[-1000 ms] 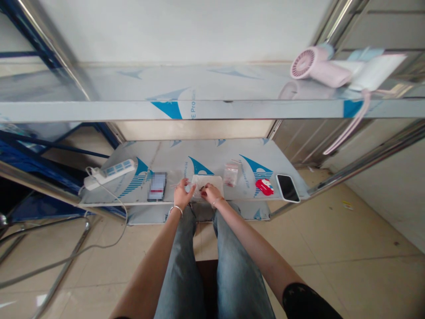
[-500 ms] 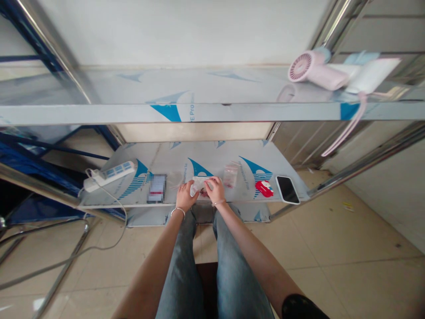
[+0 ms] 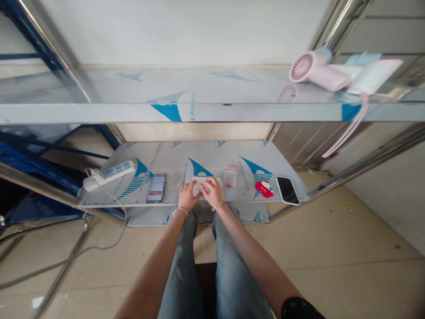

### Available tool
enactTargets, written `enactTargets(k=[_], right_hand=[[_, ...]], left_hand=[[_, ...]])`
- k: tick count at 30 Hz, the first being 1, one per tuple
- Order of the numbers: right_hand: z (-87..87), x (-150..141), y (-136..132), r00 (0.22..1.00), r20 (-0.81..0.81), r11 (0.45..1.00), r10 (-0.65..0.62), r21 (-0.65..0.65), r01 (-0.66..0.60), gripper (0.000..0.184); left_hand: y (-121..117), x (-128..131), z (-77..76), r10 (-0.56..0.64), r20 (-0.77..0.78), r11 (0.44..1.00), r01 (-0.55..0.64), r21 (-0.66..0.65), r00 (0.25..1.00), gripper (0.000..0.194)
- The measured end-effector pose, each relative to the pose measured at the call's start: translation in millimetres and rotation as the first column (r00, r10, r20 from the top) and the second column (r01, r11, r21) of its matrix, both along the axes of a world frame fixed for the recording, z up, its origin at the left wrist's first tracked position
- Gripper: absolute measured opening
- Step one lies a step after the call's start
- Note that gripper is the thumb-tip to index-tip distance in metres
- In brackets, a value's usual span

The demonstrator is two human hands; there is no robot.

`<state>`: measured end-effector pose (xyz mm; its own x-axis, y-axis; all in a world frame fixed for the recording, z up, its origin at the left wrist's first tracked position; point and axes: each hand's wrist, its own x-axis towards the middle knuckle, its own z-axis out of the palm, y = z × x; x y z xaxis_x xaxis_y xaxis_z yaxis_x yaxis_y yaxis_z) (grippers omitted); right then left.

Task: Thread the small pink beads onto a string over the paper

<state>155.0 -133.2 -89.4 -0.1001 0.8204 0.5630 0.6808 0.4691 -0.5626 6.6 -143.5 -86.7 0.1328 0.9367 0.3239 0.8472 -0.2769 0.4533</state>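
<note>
My left hand (image 3: 188, 196) and my right hand (image 3: 213, 192) are close together over the front of the lower shelf, fingers bent inward. Beneath and between them lies a small white, partly see-through piece (image 3: 198, 180), perhaps thin plastic or paper. My right thumb and fingers are pinched together above it. The left hand is closed at the left side of the white piece, its thumb pointing at the right fingertips. Whatever the fingers grip is too small to make out. Just right of my right hand are clear zip bags (image 3: 230, 175) with small reddish contents; left of my left hand is clear plastic (image 3: 175, 179).
A phone with a blurred screen (image 3: 156, 188) and a white power strip (image 3: 109, 173) are at left. A red item (image 3: 264, 188) and a white-edged phone (image 3: 287, 190) lie at right. Overhead runs an upper shelf (image 3: 119, 113) bearing a pink handheld fan (image 3: 318, 71).
The white piece, lifted and tilted at the left fingers before, now lies flatter under both hands. Reddish bits between the hands are no longer visible. The right fingers have drawn into a pinch.
</note>
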Motion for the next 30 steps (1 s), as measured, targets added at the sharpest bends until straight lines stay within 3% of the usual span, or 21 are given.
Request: enactTargets(k=[8, 15, 18, 23, 30], right_hand=[[0.0, -0.7, 0.8, 0.999, 0.032, 1.0, 0.026, -0.008, -0.026, 0.019], [-10.3, 6.3, 11.4, 0.988, -0.086, 0.991, -0.129, -0.046, 0.125, 0.025], [-15.2, 9.6, 14.6, 0.987, 0.015, 0.978, -0.16, -0.136, 0.16, 0.018], [-16.6, 10.4, 11.2, 0.945, 0.323, 0.868, 0.05, -0.483, 0.119, 0.012], [-10.0, 6.1, 5.4, 0.895, 0.425, 0.808, 0.135, -0.57, 0.149, 0.017]], left_hand=[[0.3, -2.5, -1.8, -0.022, -0.01, 1.0, 0.022, 0.007, 1.0, 0.041], [0.7, -4.9, -2.2, 0.035, 0.06, 0.999, -0.036, 0.012, 0.998, 0.04], [1.4, -7.3, -3.6, 0.058, 0.105, 0.998, -0.059, 0.011, 0.993, 0.04], [2.8, -13.1, -5.2, 0.098, 0.158, 0.995, -0.1, 0.002, 0.983, 0.041], [2.8, -16.1, -6.2, 0.131, 0.224, 0.991, -0.133, -0.005, 0.966, 0.042]])
